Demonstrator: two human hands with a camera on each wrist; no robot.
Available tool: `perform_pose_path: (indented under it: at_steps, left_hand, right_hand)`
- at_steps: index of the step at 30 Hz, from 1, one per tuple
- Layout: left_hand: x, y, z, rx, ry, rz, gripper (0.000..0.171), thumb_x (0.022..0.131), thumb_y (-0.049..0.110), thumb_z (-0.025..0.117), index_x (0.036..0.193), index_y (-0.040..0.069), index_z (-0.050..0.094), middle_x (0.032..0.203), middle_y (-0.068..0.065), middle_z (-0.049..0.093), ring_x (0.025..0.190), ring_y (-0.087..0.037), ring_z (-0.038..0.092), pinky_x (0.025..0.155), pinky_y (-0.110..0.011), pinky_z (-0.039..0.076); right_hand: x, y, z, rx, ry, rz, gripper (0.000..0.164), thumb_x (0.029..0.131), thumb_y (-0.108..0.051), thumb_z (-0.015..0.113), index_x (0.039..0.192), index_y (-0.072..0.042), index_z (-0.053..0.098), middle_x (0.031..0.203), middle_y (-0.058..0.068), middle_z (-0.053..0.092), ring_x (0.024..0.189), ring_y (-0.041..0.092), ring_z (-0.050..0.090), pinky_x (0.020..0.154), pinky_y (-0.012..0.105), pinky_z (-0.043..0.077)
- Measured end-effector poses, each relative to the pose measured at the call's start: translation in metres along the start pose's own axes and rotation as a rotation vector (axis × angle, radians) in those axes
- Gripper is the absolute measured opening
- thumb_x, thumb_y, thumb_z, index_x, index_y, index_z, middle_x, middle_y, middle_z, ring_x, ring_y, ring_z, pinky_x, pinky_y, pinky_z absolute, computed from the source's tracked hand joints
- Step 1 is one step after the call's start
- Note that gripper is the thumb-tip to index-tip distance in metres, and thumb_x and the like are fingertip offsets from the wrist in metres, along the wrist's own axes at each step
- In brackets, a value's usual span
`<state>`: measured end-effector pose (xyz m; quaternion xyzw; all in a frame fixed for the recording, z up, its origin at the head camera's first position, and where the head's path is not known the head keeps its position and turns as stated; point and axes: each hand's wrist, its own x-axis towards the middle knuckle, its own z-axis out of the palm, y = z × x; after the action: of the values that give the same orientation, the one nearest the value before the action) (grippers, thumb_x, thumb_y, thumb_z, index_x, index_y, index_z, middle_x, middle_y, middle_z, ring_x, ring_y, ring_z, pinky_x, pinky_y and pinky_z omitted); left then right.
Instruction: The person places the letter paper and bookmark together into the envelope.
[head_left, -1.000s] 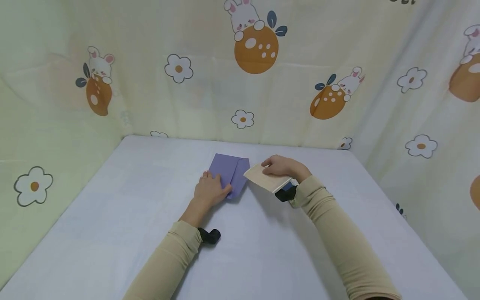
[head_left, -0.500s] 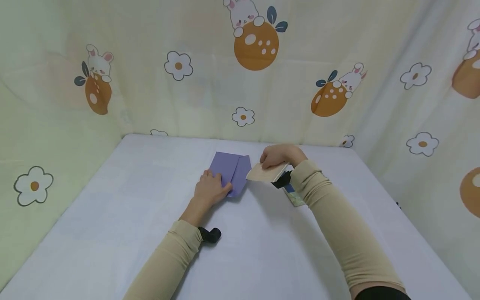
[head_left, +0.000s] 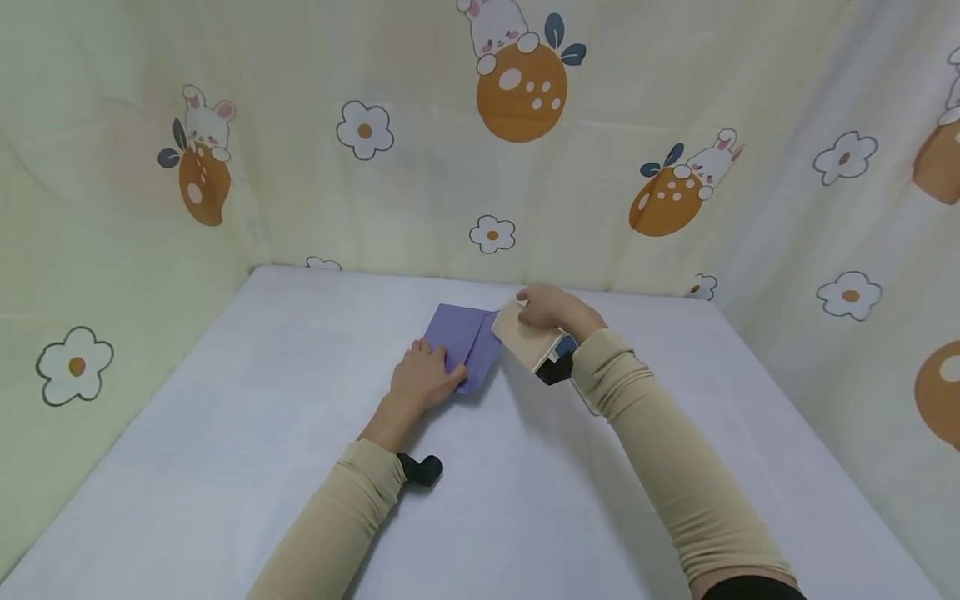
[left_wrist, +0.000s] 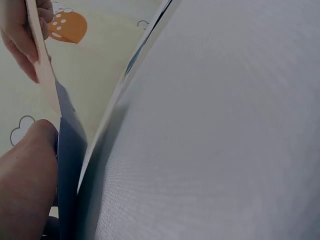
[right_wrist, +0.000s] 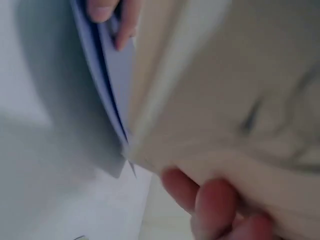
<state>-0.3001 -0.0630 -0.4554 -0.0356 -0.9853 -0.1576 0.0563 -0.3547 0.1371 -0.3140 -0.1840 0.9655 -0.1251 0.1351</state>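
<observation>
A purple envelope (head_left: 456, 332) lies toward the back of the table with its flap to the right. My left hand (head_left: 422, 379) holds it at the lower left, thumb near the flap crease. In the left wrist view the envelope (left_wrist: 70, 165) appears edge-on, its near side raised off the white surface. My right hand (head_left: 551, 308) pinches a cream card (head_left: 521, 337), tilted above the table. One corner of the card overlaps the envelope's flap in the head view. Dark drawn lines mark the card (right_wrist: 225, 115) in the right wrist view, where fingertips (right_wrist: 215, 202) grip its edge.
A flat blue-and-green item (head_left: 566, 344) lies on the table, mostly hidden behind my right wrist. The white table (head_left: 315, 367) is bordered by a cream curtain (head_left: 420, 200) printed with rabbits and flowers. Black straps with cameras (head_left: 423, 471) sit on my wrists.
My right hand has shifted slightly left and turned the cream card, so its corner now meets the envelope's flap in the head view. The left hand has stayed on the envelope.
</observation>
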Motion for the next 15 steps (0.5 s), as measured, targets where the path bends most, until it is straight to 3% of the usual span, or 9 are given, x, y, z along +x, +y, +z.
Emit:
perform_pose_path:
  at_steps: [3,5,9,15]
  left_hand:
    - [0.001,0.000,-0.003,0.006,0.003,0.000,0.069,0.078,0.055,0.036,0.130,0.010,0.047,0.136,-0.024,0.038,0.125,-0.038,0.038,0.092,-0.048,0.040]
    - [0.001,0.000,-0.004,0.007,-0.001,0.001,0.069,0.079,0.055,0.036,0.130,0.010,0.047,0.137,-0.024,0.038,0.126,-0.038,0.037,0.093,-0.048,0.039]
    - [0.001,-0.001,-0.004,0.003,-0.014,-0.003,0.070,0.079,0.056,0.036,0.131,0.011,0.045,0.138,-0.024,0.036,0.128,-0.038,0.034,0.094,-0.048,0.038]
    - [0.000,0.000,-0.004,0.000,-0.013,-0.001,0.069,0.079,0.055,0.037,0.130,0.010,0.046,0.137,-0.024,0.038,0.126,-0.038,0.037,0.092,-0.048,0.040]
  right_hand:
    - [0.000,0.007,-0.004,0.124,0.116,0.032,0.054,0.082,-0.006,0.039,0.135,-0.001,0.037,0.123,0.022,0.052,0.087,0.024,0.053,0.076,0.032,0.043]
    - [0.000,0.009,-0.005,0.209,0.128,0.033,0.056,0.081,-0.005,0.039,0.136,-0.002,0.036,0.120,0.021,0.053,0.079,0.021,0.056,0.070,0.030,0.044]
    - [0.000,0.012,0.003,0.275,0.006,0.047,0.058,0.081,-0.007,0.042,0.138,-0.002,0.033,0.111,0.017,0.052,0.055,0.011,0.051,0.057,0.024,0.043]
    - [0.001,0.010,0.015,0.148,-0.147,0.035,0.055,0.080,-0.006,0.044,0.134,-0.001,0.038,0.114,0.015,0.052,0.050,0.007,0.047,0.056,0.021,0.040]
